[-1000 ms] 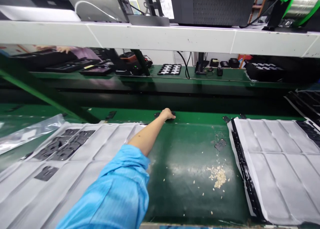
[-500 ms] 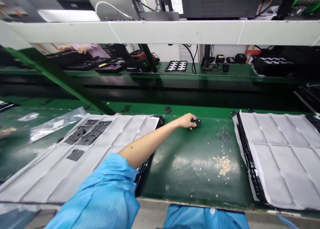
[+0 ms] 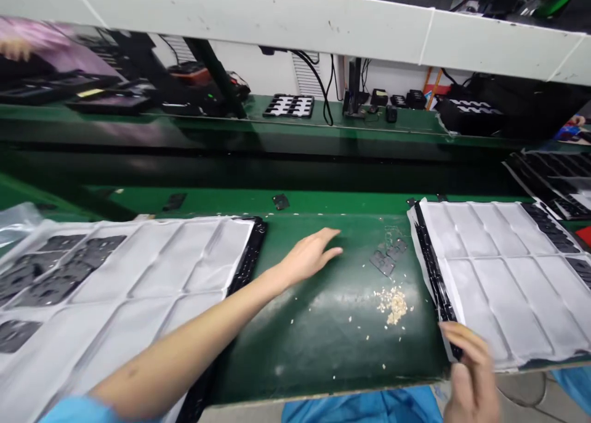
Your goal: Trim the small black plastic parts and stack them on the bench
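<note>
My left hand (image 3: 314, 257) hovers over the green bench with fingers stretched out and thumb apart, holding nothing. To its right lie flat dark plates, one of them a black plate (image 3: 382, 263) touching or close beside another dark plate (image 3: 396, 248). My right hand (image 3: 473, 370), a little blurred, is at the front left corner of the right stack of trays (image 3: 489, 294), which is covered in white sheet. Its thumb and fingers are apart, with nothing visible between them; whether the fingertips touch the stack I cannot tell.
A white-covered tray stack (image 3: 152, 263) at left carries several dark plates (image 3: 64, 263). Small pale chips (image 3: 394, 305) are scattered on the bench. A dark plate (image 3: 280, 201) lies farther back. A white shelf beam (image 3: 277, 10) spans above. A co-worker's hand (image 3: 16, 48) shows at upper left.
My left hand has let go of the black plate, which now lies by the other one, and has drawn back leftward. My right hand has entered at lower right. The view has turned right.
</note>
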The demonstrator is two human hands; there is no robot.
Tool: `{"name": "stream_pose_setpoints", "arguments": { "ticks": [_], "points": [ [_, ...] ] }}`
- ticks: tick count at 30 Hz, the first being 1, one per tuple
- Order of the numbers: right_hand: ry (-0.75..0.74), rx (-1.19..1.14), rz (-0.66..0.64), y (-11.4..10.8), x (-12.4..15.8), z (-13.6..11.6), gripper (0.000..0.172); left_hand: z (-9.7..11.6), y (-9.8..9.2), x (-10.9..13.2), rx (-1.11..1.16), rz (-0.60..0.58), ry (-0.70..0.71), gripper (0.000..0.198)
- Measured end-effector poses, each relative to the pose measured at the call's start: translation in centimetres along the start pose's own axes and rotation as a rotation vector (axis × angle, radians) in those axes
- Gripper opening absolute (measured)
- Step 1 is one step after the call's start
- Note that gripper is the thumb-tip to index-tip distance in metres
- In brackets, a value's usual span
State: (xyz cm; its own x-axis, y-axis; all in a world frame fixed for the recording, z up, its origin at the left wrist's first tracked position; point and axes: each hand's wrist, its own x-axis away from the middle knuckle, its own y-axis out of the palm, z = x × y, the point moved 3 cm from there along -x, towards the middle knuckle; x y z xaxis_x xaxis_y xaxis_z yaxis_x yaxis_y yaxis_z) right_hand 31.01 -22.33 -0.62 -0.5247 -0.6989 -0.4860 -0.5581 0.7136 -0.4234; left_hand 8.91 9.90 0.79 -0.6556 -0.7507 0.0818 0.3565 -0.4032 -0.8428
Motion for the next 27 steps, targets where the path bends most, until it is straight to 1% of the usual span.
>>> {"name": "stream_pose_setpoints", "arguments": {
  "ticks": [1, 2, 4, 5, 6, 7, 8, 10, 12, 13, 14, 15, 16, 17, 19, 20, 21, 22, 23, 24, 25, 27],
  "points": [
    [-0.014, -0.005, -0.053, 1.3, -0.2, 0.6, 0.028, -1.4, 0.1, 2.6, -0.024, 0.059, -0.053, 0.057],
    [-0.012, -0.003, -0.117, 2.5, -0.3, 1.2, 0.031, -2.8, 0.6, 5.4, -0.046, 0.102, -0.108, 0.062],
    [0.041, 0.026, -0.254, 4.7, -0.4, 2.0, 0.038, -4.6, 2.6, 10.5, -0.148, 0.214, -0.245, 0.071],
    [0.073, 0.038, -0.3, 5.6, -0.4, 2.3, 0.042, -4.8, 4.0, 12.4, -0.209, 0.257, -0.305, 0.075],
    [0.095, 0.045, -0.329, 6.4, -0.5, 2.5, 0.046, -4.4, 5.6, 13.5, -0.254, 0.279, -0.343, 0.078],
    [0.107, 0.048, -0.355, 7.1, -0.7, 2.6, 0.05, -3.4, 7.2, 13.9, -0.282, 0.292, -0.37, 0.079],
    [0.104, 0.046, -0.37, 7.8, -1.0, 2.7, 0.052, -1.8, 8.8, 13.5, -0.286, 0.283, -0.368, 0.078],
    [0.102, 0.04, -0.38, 8.8, -1.6, 2.8, 0.056, 2.5, 11.5, 11.0, -0.23, 0.241, -0.296, 0.081],
    [0.101, 0.036, -0.366, 9.5, -2.3, 3.1, 0.058, 7.1, 13.4, 7.9, -0.132, 0.18, -0.164, 0.085],
    [0.101, 0.038, -0.354, 9.6, -2.5, 3.3, 0.059, 8.9, 14.0, 6.8, -0.082, 0.149, -0.074, 0.087],
    [0.1, 0.042, -0.34, 9.4, -2.7, 3.4, 0.06, 10.1, 14.5, 6.2, -0.035, 0.13, 0.016, 0.087],
    [0.1, 0.049, -0.323, 9.2, -2.8, 3.6, 0.06, 10.5, 14.6, 6.2, 0.001, 0.137, 0.076, 0.087],
    [0.104, 0.06, -0.306, 8.7, -2.7, 3.7, 0.061, 10.2, 14.6, 6.6, 0.02, 0.17, 0.095, 0.086],
    [0.108, 0.074, -0.29, 8.2, -2.4, 3.7, 0.06, 9.2, 14.3, 7.3, 0.018, 0.223, 0.074, 0.085],
    [0.107, 0.117, -0.304, 7.1, -1.6, 3.7, 0.063, 6.2, 13.2, 8.7, -0.068, 0.363, -0.065, 0.08],
    [0.093, 0.146, -0.345, 6.8, -1.0, 3.5, 0.066, 4.9, 12.7, 9.1, -0.137, 0.412, -0.12, 0.078],
    [0.062, 0.179, -0.409, 6.6, -0.4, 3.3, 0.071, 4.1, 12.3, 9.1, -0.207, 0.424, -0.147, 0.077],
    [0.013, 0.213, -0.487, 6.6, 0.1, 3.0, 0.079, 3.9, 12.2, 8.7, -0.26, 0.405, -0.142, 0.076],
    [-0.043, 0.246, -0.559, 6.7, 0.5, 2.8, 0.088, 4.2, 12.4, 8.0, -0.295, 0.366, -0.117, 0.075],
    [-0.097, 0.276, -0.61, 6.9, 0.8, 2.6, 0.097, 5.0, 12.7, 7.1, -0.312, 0.324, -0.085, 0.073],
    [-0.143, 0.303, -0.633, 7.2, 0.9, 2.5, 0.104, 6.1, 13.1, 6.2, -0.315, 0.289, -0.042, 0.071],
    [-0.192, 0.342, -0.609, 7.8, 0.6, 2.6, 0.11, 8.6, 14.1, 5.2, -0.277, 0.221, 0.103, 0.07]
  ]
}}
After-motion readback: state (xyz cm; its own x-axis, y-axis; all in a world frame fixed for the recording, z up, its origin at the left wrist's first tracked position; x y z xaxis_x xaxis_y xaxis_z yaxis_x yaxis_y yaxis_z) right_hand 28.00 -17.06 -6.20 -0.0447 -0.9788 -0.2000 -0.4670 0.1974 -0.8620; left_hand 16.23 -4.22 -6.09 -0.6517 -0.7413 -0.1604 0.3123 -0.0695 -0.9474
